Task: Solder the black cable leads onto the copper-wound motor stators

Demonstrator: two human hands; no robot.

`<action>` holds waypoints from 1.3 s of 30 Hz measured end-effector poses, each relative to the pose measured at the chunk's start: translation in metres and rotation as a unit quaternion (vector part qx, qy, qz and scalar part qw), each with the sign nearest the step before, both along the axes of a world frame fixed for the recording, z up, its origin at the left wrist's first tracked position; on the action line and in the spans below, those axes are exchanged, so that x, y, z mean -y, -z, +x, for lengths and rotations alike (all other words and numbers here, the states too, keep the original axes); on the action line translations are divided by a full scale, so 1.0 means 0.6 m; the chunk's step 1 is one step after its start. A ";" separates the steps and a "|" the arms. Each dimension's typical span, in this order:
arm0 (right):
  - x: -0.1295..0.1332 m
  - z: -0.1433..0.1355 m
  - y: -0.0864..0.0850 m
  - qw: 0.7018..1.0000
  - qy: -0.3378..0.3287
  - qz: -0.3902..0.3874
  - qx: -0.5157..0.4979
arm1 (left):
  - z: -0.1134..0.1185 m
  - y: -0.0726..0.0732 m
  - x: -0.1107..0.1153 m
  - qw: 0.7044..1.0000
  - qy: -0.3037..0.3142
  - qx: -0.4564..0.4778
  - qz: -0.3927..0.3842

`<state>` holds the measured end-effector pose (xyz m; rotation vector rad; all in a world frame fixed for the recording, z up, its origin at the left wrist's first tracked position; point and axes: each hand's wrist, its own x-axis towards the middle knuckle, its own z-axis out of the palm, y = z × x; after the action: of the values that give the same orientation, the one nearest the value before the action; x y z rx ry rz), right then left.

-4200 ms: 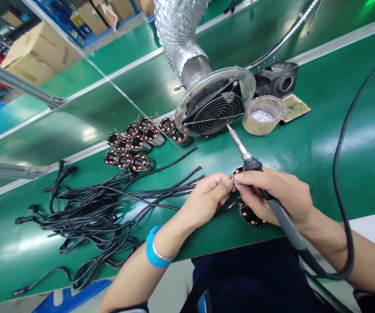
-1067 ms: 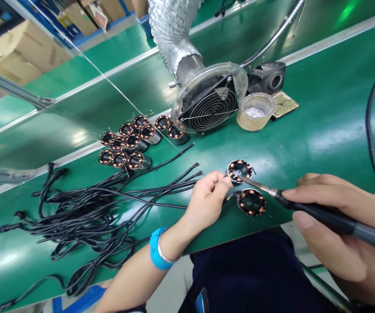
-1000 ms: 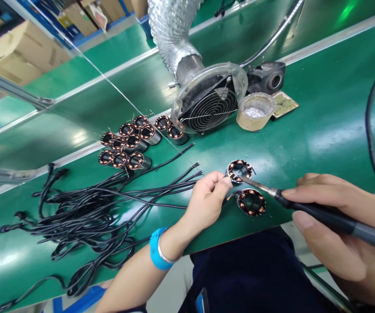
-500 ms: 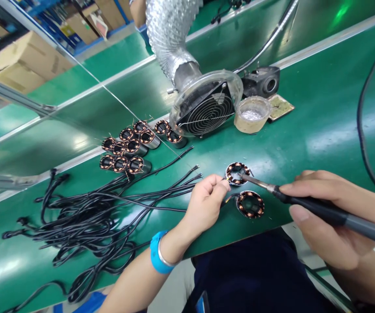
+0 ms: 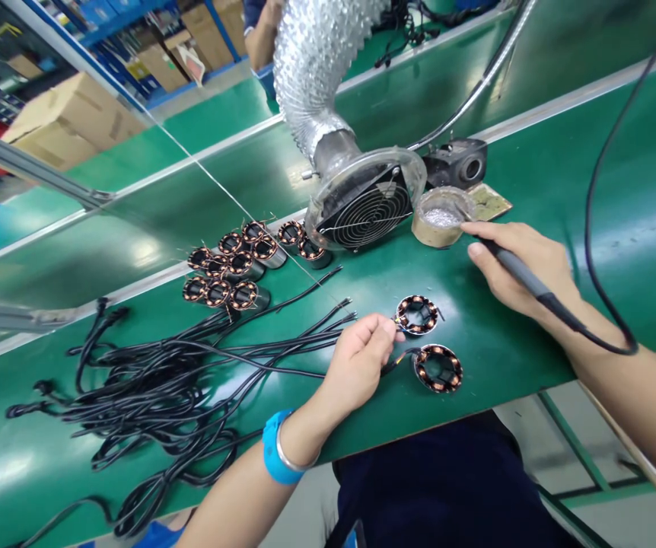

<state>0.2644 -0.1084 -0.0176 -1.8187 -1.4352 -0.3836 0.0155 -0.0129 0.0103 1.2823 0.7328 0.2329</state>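
I've got the left hand [image 5: 361, 356] pinching thin wires [image 5: 398, 323] between thumb and finger. The wires are by the edge of a copper ring [image 5: 399, 315], which sits near, at 2 o'clock from that hand. A second ring [image 5: 454, 371] sits at 3 o'clock, and a pile of black cords [image 5: 151, 388] at 9 o'clock. My right hand [image 5: 536, 270] grips a soldering iron [image 5: 514, 268]. Its tip is at the round pot [image 5: 437, 235], at 10 o'clock from that hand. I can't tell if it touches the silver stuff [image 5: 441, 218] inside.
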 end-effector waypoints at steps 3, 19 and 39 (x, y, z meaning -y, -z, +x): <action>0.009 -0.026 -0.011 0.999 -0.017 0.024 -0.046 | 0.000 -0.006 -0.007 1.000 0.008 0.003 -0.006; -0.040 -0.109 -0.029 0.935 -0.345 -0.014 -0.078 | 0.002 -0.001 -0.024 1.000 -0.012 -0.008 0.010; -0.027 -0.116 -0.015 0.929 -0.350 0.029 -0.118 | -0.011 0.003 -0.034 0.997 -0.040 -0.060 0.014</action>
<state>0.1948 -0.0921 -0.0084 -1.1451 -1.7509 0.1524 0.0088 0.0075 0.0083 1.3037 0.8880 0.2332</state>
